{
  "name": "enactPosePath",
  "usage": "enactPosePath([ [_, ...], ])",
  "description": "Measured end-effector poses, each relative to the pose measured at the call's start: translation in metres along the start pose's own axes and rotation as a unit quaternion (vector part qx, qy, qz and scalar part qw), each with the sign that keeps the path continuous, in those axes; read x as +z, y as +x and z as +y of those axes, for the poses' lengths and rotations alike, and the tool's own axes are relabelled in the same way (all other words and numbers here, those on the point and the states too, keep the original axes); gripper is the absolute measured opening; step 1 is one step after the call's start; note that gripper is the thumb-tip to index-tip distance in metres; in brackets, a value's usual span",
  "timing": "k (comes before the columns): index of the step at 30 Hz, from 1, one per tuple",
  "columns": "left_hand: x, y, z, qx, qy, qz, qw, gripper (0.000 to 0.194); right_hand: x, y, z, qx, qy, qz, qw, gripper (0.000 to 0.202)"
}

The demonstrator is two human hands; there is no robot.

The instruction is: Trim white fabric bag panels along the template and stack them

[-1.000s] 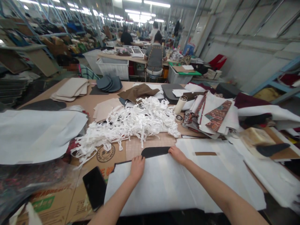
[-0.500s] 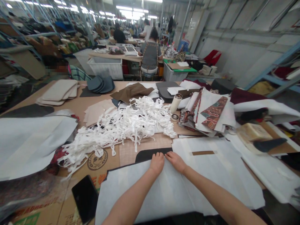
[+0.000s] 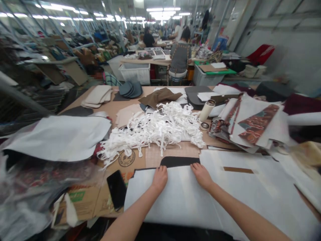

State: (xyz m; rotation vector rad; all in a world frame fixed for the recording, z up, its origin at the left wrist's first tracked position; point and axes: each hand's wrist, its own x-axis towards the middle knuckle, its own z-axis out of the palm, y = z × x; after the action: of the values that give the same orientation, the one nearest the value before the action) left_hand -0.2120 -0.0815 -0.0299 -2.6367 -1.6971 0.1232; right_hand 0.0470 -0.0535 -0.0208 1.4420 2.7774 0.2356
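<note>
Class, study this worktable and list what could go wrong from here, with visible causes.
The large white flexible sheet may shift against the flat dark-grey panel if the left hand or right hand, both at its far edge, eases off. The cream cylindrical bottle, seemingly uncapped, could tip and spill onto the tangled white fabric strips beside it.

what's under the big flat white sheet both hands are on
A flat, rounded dark grey panel shows past the far edge of the white sheet, between the left hand and right hand. Anything else underneath is covered.
</note>
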Motion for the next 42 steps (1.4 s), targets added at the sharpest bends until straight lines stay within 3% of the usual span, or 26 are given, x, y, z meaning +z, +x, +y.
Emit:
enactPosePath([
  [3, 0.005, -0.034, -0.035, -0.043, 0.019, 0.014, 0.999, 0.031, 0.004, 0.0, 0.003, -0.003, -0.007, 0.006, 1.0, 0.033],
  [6, 0.008, -0.056, -0.055, -0.076, 0.043, 0.033, 0.996, 0.032, 0.006, 0.001, 0.005, -0.016, -0.018, 0.009, 1.0, 0.034],
  [16, 0.025, -0.087, -0.076, -0.179, 0.055, 0.099, 0.977, 0.036, 0.012, -0.003, 0.004, -0.018, -0.011, 0.034, 0.999, 0.037],
  [20, 0.029, -0.097, -0.087, -0.161, 0.059, 0.086, 0.982, 0.039, 0.019, -0.002, 0.009, -0.008, 0.016, 0.031, 0.999, 0.04],
  [25, 0.03, -0.096, -0.084, -0.16, 0.024, 0.067, 0.984, 0.045, 0.024, -0.004, 0.008, 0.014, 0.041, 0.025, 0.999, 0.044],
  [30, 0.014, -0.095, -0.09, -0.231, -0.082, 0.048, 0.968, 0.045, 0.024, 0.001, 0.009, 0.067, 0.094, 0.003, 0.993, 0.045],
  [35, -0.011, -0.109, -0.099, -0.369, -0.176, 0.025, 0.912, 0.044, 0.033, -0.003, 0.01, 0.199, 0.111, 0.024, 0.973, 0.031],
  [38, -0.022, -0.11, -0.094, -0.411, -0.199, -0.027, 0.889, 0.045, 0.036, -0.013, 0.011, 0.252, 0.162, -0.011, 0.954, 0.023],
  [40, -0.031, -0.106, -0.088, -0.433, -0.229, -0.056, 0.87, 0.039, 0.026, -0.015, 0.012, 0.254, 0.209, -0.041, 0.943, 0.02],
  [42, -0.039, -0.106, -0.08, -0.438, -0.254, -0.063, 0.86, 0.033, 0.003, -0.01, 0.01, 0.212, 0.243, -0.054, 0.945, 0.02],
])
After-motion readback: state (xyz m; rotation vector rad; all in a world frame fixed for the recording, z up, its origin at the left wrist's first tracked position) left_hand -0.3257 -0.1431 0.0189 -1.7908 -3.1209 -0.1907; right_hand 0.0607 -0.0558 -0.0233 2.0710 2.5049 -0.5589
